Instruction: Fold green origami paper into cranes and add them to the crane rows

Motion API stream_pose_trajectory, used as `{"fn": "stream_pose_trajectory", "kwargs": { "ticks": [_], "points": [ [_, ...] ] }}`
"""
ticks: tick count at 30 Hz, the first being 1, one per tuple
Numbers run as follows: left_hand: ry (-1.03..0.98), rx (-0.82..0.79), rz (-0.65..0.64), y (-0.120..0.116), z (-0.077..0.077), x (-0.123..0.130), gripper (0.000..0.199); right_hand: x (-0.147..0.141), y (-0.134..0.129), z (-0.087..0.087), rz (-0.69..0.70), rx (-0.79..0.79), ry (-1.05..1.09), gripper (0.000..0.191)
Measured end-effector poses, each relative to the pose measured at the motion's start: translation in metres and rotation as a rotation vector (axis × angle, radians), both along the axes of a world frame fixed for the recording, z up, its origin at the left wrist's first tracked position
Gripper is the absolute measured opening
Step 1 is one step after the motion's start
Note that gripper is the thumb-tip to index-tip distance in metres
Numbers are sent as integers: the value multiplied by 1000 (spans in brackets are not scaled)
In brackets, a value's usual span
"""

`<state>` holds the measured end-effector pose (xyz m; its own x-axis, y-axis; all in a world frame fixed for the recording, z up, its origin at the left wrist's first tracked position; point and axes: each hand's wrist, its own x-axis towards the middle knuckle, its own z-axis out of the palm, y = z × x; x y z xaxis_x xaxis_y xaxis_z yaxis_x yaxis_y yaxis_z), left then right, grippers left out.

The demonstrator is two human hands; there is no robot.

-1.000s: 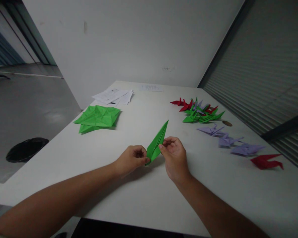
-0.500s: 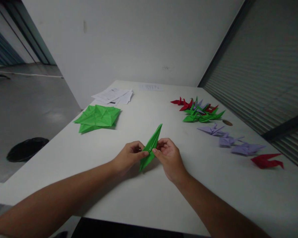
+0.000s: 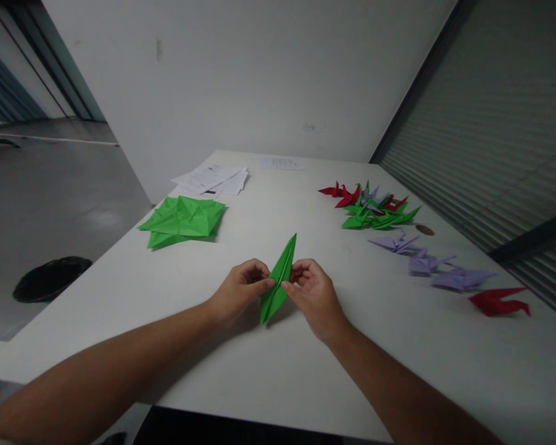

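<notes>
A long, narrow folded green paper [image 3: 280, 278] is held up over the white table [image 3: 204, 371], its upper tip leaning right. My left hand [image 3: 243, 287] pinches its left edge near the middle, thumb in front. On the other edge, my right hand [image 3: 315, 293] grips it between thumb and fingers. The fingertips behind the paper are partly hidden. Creased green sheets [image 3: 183, 219] lie stacked at the left of the table.
At the right are a pile of red, green and purple paper cranes [image 3: 375, 210], several purple cranes [image 3: 461, 278], a red crane [image 3: 495, 301] and a brown disc [image 3: 425, 229]. Printed papers [image 3: 208, 179] lie at the back left. A black bin [image 3: 50, 279] stands on the floor.
The folded green paper has turned slightly, its top tip shifting left and its lower tip slightly down. Both hands keep hold of it almost in place.
</notes>
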<state>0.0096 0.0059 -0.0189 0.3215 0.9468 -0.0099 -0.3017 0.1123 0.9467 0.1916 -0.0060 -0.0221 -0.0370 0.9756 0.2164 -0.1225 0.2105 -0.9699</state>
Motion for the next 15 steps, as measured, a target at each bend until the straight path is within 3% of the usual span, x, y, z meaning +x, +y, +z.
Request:
{"fn": "stream_pose_trajectory", "kwargs": {
  "ticks": [15],
  "points": [
    [-3,-20,-4,0,-2,0,28,1,-1,-2,35,-31,-39,29]
  ]
}}
